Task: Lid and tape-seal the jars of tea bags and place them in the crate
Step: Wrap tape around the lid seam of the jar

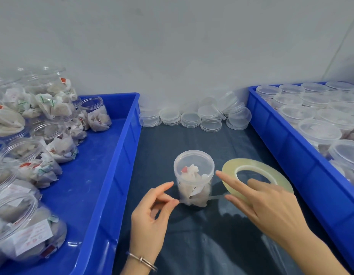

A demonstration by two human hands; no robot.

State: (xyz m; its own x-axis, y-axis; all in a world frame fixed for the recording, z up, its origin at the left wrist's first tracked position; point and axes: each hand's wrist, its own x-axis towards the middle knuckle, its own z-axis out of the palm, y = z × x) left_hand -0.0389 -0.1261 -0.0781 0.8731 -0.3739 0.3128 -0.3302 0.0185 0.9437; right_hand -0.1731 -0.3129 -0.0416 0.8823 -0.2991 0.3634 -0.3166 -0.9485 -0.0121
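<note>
While my left fingers (168,197) pinch the tape end (181,201), my right fingers (249,185) grip the tape roll (257,177) beside the lidded jar (194,177)

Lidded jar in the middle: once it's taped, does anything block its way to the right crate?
Nothing stands between them except the tape roll held in the right hand; the jar must clear the crate wall.
</note>
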